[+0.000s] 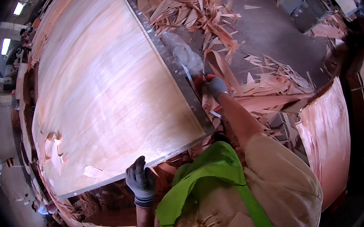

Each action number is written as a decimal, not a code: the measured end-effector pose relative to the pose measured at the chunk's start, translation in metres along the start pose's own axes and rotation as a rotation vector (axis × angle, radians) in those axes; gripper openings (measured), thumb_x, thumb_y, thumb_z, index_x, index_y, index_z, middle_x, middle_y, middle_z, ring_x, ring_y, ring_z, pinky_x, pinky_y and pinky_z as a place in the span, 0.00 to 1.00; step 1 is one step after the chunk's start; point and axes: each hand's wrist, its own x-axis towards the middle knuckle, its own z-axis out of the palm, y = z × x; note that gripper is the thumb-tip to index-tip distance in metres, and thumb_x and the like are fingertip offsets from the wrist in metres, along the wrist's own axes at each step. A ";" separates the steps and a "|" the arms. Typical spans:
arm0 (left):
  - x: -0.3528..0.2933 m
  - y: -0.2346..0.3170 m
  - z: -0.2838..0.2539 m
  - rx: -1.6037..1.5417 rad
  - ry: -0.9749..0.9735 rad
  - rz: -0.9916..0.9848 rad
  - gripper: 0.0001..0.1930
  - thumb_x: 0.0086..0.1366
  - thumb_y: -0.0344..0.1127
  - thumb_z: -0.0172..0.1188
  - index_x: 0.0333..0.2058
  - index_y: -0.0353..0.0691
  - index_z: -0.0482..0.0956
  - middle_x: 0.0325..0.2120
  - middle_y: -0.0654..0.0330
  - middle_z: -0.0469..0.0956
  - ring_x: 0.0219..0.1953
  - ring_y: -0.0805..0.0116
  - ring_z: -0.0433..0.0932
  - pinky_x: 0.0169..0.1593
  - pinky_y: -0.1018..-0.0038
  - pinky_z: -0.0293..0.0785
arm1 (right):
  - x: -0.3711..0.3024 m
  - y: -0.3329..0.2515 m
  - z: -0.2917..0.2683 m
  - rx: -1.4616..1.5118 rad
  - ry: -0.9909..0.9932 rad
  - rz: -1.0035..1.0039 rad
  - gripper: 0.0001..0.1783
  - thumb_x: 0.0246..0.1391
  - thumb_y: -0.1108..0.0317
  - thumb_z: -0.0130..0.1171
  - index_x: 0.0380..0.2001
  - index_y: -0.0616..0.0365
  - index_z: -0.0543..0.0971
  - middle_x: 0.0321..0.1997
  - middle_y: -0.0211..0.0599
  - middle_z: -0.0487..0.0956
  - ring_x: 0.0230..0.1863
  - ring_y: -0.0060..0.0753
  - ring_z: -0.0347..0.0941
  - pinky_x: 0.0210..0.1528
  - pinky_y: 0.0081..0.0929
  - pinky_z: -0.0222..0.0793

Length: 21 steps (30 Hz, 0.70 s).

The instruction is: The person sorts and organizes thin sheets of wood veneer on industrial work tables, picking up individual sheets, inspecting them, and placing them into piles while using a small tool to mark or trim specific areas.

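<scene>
Veneer sheet gripped at its corner edges

The sheet (104, 90), lying flat on the stack, is clamped at its near edge by the left hand (140, 182); its right edge is pinched by the right hand (214, 87), beside scraps (193, 6).

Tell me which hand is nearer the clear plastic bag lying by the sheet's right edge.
Right. The right hand, gloved, sits at the metal-edged side of the veneer sheet, just below the plastic bag. The left hand grips the sheet's near edge, far from the bag.

Pinkish-tan veneer sheet (108, 85) with pale streaks, grey metal edge (173, 70); both hands in dark grey gloves (140, 180)
</scene>
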 end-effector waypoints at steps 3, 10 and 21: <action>0.012 0.021 0.008 0.018 -0.012 0.037 0.19 0.54 0.26 0.52 0.47 0.37 0.71 0.37 0.54 0.77 0.36 0.57 0.76 0.39 0.63 0.71 | 0.020 0.003 0.014 -0.199 -0.018 0.092 0.16 0.46 0.57 0.57 0.35 0.54 0.79 0.36 0.51 0.78 0.45 0.50 0.74 0.45 0.37 0.70; 0.014 0.030 0.015 0.025 -0.035 -0.075 0.18 0.54 0.26 0.53 0.46 0.37 0.72 0.38 0.53 0.77 0.36 0.56 0.76 0.39 0.64 0.71 | 0.087 0.072 -0.061 0.302 0.320 -0.081 0.09 0.49 0.66 0.52 0.27 0.60 0.77 0.25 0.39 0.77 0.27 0.38 0.73 0.33 0.32 0.70; 0.065 0.051 0.028 -0.044 -0.074 0.071 0.23 0.46 0.25 0.57 0.46 0.38 0.71 0.39 0.54 0.76 0.37 0.57 0.76 0.39 0.64 0.71 | 0.086 -0.019 0.091 0.133 -0.193 0.074 0.17 0.46 0.58 0.62 0.32 0.63 0.80 0.29 0.45 0.80 0.30 0.41 0.76 0.34 0.35 0.69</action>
